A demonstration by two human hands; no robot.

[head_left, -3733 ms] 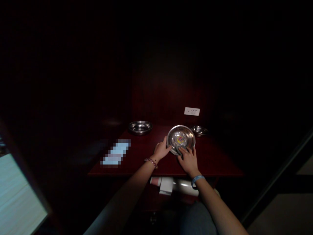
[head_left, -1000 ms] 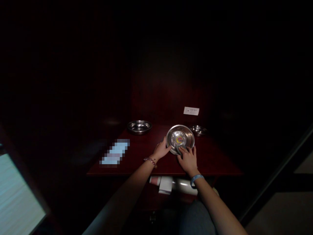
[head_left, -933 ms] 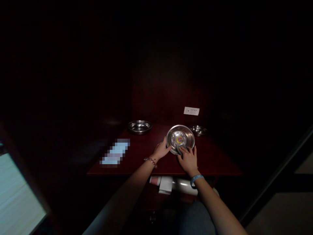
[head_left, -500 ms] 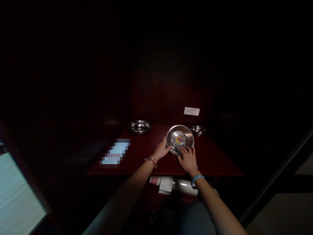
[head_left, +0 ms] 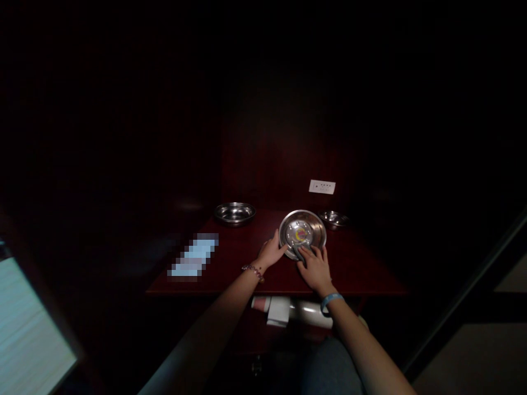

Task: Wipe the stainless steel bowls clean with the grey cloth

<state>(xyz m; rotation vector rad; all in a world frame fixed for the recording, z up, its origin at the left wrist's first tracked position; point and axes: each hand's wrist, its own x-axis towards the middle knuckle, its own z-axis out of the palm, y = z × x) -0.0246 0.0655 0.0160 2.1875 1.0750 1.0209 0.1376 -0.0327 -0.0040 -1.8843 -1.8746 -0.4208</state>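
Over the dark red desk point(head_left: 233, 269), my left hand point(head_left: 272, 251) clamped on the left rim of a tilted steel bowl point(head_left: 316, 227), my right hand point(head_left: 317, 270) against its lower inside, fingers over a grey cloth point(head_left: 299, 252), whether gripping I cannot tell.

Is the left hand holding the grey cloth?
No, the right hand has the cloth, while the left hand holds the bowl.

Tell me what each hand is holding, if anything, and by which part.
Left hand: the metal bowl, by its left rim. Right hand: pressed on a grey cloth or sponge inside the bowl; whether it grips that cannot be told.
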